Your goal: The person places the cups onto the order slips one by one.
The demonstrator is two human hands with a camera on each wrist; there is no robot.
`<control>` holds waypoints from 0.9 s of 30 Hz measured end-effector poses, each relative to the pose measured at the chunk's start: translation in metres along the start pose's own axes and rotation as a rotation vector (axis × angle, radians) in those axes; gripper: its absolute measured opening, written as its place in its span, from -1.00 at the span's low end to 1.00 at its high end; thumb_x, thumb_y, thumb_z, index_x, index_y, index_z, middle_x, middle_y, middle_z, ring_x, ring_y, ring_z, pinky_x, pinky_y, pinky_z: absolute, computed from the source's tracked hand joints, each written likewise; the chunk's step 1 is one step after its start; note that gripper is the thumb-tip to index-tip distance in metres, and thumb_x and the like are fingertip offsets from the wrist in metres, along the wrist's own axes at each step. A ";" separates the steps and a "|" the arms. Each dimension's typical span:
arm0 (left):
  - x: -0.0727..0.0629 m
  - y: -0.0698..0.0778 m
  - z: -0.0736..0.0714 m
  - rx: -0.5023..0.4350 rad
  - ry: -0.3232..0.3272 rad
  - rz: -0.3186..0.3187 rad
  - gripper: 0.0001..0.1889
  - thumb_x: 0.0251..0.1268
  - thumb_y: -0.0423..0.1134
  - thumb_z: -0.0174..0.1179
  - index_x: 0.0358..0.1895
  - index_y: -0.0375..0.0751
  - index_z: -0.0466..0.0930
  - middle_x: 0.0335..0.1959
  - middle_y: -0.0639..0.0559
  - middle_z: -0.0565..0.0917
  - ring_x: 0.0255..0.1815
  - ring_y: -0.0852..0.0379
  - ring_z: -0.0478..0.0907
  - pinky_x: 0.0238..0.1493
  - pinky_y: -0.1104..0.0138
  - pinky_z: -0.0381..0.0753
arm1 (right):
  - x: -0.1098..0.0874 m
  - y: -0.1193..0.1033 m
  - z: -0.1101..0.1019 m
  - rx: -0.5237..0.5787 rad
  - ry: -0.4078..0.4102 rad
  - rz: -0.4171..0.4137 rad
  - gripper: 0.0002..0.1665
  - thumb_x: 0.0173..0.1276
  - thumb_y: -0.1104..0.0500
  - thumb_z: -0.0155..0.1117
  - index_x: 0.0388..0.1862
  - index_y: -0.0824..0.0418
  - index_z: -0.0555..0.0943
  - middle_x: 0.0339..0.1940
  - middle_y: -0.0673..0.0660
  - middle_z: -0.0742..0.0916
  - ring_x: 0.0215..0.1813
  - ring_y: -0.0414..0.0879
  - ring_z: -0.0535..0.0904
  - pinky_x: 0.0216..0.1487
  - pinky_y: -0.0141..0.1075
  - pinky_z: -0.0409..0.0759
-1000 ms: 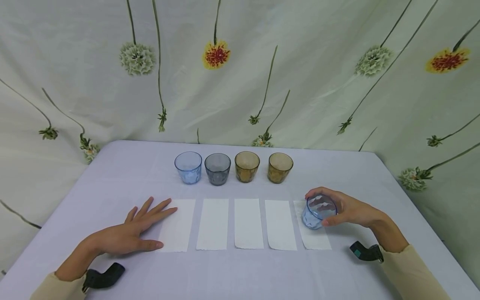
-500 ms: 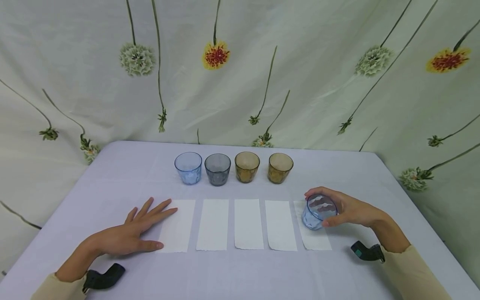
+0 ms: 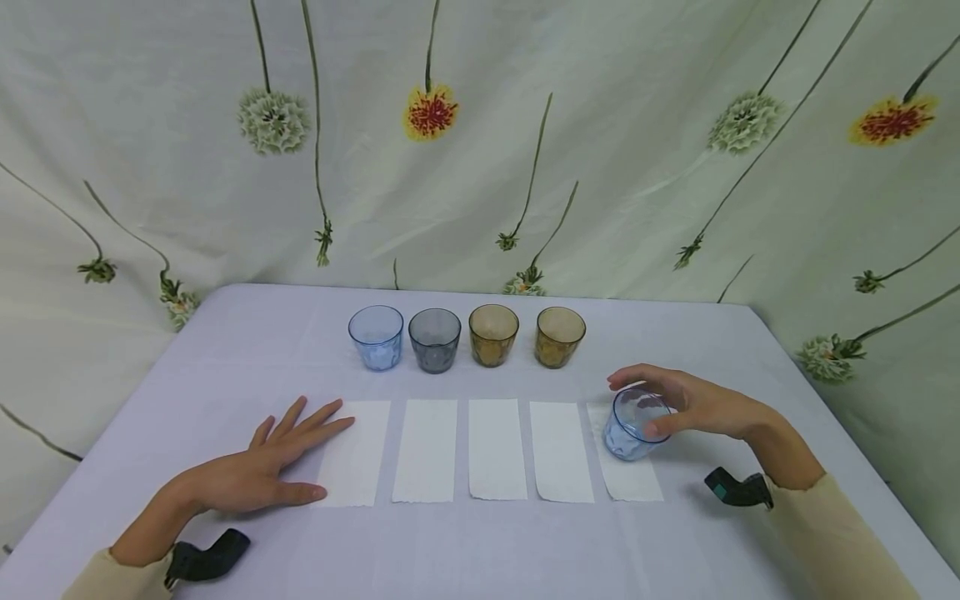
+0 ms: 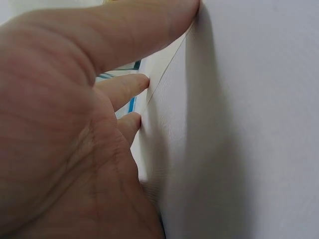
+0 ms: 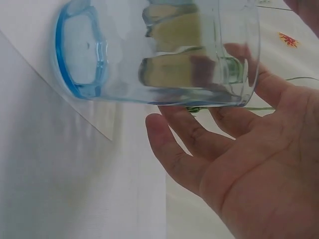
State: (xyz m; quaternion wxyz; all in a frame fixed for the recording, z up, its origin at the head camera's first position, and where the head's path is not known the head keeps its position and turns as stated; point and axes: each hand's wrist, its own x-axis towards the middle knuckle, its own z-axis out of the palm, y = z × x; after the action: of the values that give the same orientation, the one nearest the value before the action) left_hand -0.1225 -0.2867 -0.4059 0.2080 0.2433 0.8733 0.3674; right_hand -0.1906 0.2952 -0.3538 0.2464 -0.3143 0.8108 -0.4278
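Note:
A clear blue glass (image 3: pixel 628 440) stands upright on the rightmost white paper strip (image 3: pixel 633 487). Around its upper part curves my right hand (image 3: pixel 701 404), fingers and thumb spread wide. In the right wrist view a gap shows between the glass (image 5: pixel 124 55) and the lower fingers (image 5: pixel 172 154), while the thumb (image 5: pixel 306 15) stays off its side. My left hand (image 3: pixel 251 475) rests with fingers spread, its fingertips at the left edge of the leftmost paper strip (image 3: pixel 356 458). In the left wrist view the thumb (image 4: pixel 144 30) touches down by the paper's edge.
Along the back of the white table stand a blue glass (image 3: pixel 377 340), a grey glass (image 3: pixel 435 342) and two amber glasses (image 3: pixel 493 337), all upright. Three more paper strips (image 3: pixel 425 450) lie between the outer two. Behind hangs a flowered cloth (image 3: pixel 615 167).
My right hand has loosened from the blue glass: its fingers have risen and opened a little away from the rim. The glass stays in place, and the left hand has not moved.

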 end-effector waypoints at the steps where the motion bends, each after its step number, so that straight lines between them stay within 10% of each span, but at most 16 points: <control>1: 0.000 0.000 0.000 0.000 0.001 0.000 -0.17 0.30 0.01 0.30 0.59 0.16 0.09 0.67 -0.14 -0.21 0.55 -0.41 -0.71 0.28 -0.39 -0.80 | 0.001 -0.001 -0.001 0.001 -0.002 0.001 -0.25 0.36 0.29 0.31 0.48 0.26 0.28 0.49 0.32 0.37 0.45 -0.04 0.36 0.35 -0.45 0.39; 7: -0.001 -0.001 0.003 -0.004 0.003 -0.002 -0.16 0.29 0.02 0.31 0.59 0.18 0.10 0.67 -0.12 -0.20 0.56 -0.40 -0.71 0.30 -0.38 -0.79 | 0.009 -0.011 -0.010 0.003 -0.011 0.013 -0.29 0.40 0.27 0.29 0.49 0.21 0.28 0.51 0.32 0.35 0.47 0.39 0.28 0.39 -0.39 0.38; 13: -0.001 -0.002 0.001 -0.008 -0.004 0.005 -0.17 0.31 0.02 0.29 0.59 0.17 0.08 0.67 -0.13 -0.22 0.55 -0.40 -0.72 0.29 -0.37 -0.82 | 0.018 -0.021 -0.018 -0.034 0.010 0.033 -0.33 0.42 0.28 0.25 0.47 0.08 0.32 0.52 0.24 0.37 0.49 0.35 0.29 0.43 0.16 0.35; 27: -0.001 -0.003 -0.001 0.022 0.005 0.021 -0.16 0.30 0.02 0.30 0.59 0.16 0.08 0.67 -0.13 -0.21 0.56 -0.43 -0.68 0.30 -0.39 -0.77 | 0.049 -0.038 -0.040 -0.118 0.114 0.175 -0.33 0.42 0.02 0.33 0.46 -0.02 0.37 0.51 0.17 0.41 0.52 0.28 0.28 0.39 0.22 0.38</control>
State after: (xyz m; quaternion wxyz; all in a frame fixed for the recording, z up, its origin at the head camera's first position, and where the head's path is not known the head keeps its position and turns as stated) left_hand -0.1230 -0.2895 -0.4070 0.1992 0.2540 0.8752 0.3604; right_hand -0.2393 0.2648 -0.3071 0.2173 -0.2317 0.8716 -0.3733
